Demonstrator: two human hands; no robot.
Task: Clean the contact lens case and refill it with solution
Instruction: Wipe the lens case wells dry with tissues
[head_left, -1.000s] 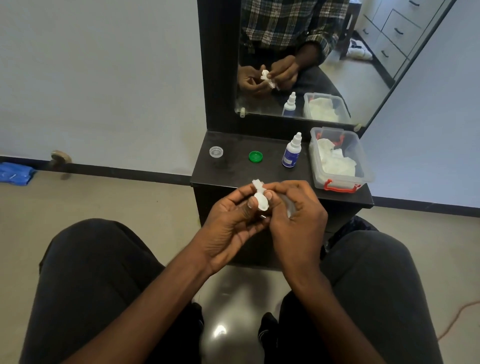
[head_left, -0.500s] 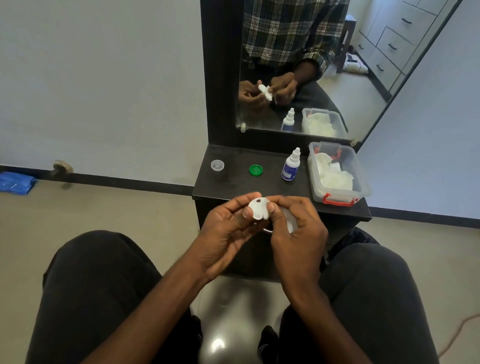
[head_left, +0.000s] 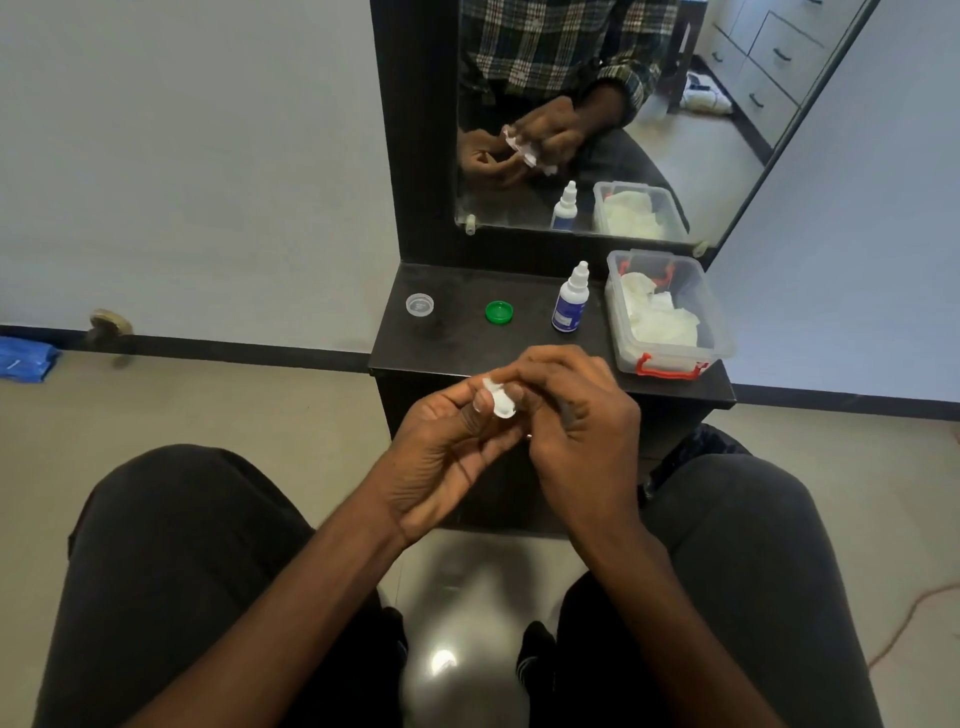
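Turned since half a second before: white lens case (head_left: 500, 400), from flat-faced to edge-on, held just in front of black shelf (head_left: 467, 343). Pinched by left hand (head_left: 452, 447), thumb and fingers curled. Gripped too by right hand (head_left: 576, 415), perhaps with tissue. On shelf: green cap (head_left: 499, 312), clear cap (head_left: 420, 304), bottle (head_left: 570, 301), tub (head_left: 670, 317).

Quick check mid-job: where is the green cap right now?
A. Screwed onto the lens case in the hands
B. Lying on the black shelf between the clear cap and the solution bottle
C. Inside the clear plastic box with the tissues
B. The green cap lies flat on the black shelf, with the clear cap to its left and the solution bottle to its right.
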